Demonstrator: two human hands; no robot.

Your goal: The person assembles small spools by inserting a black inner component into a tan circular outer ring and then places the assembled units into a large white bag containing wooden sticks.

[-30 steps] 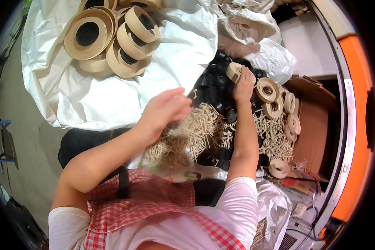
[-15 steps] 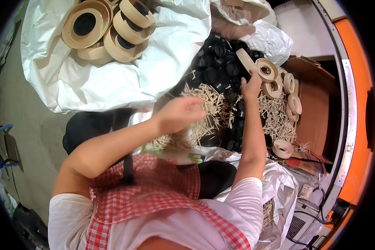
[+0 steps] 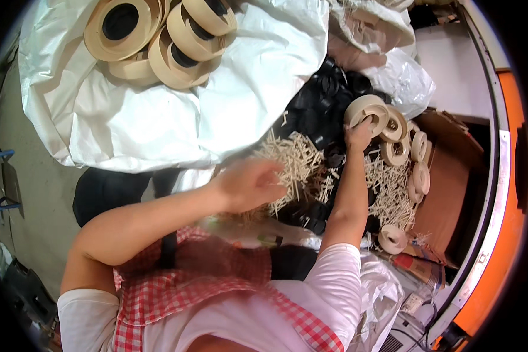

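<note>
My right hand (image 3: 358,134) grips a beige round plastic ring-shaped part (image 3: 358,105) at its near edge, with some fingers inside it. More beige rings (image 3: 396,154) lie against it and just beyond. My left hand (image 3: 253,184) hovers over the near left side of a heap of small pale stick-like pieces (image 3: 299,155). Its fingers are smeared by motion, and whether anything is in them does not show. Black round caps (image 3: 317,111) are piled between the far white sack and my right hand.
A large white woven sack (image 3: 246,88) at the far left bears several bigger beige cups with black discs (image 3: 185,38). On the right stands an open cardboard box (image 3: 446,193), beside an orange-edged frame (image 3: 493,252). A single beige ring (image 3: 392,239) lies near the box's near end.
The ring in my right hand has turned from edge-on to showing its hollow face. My left hand stays over the sticks, its fingers more curled. The whole view has shifted slightly.
</note>
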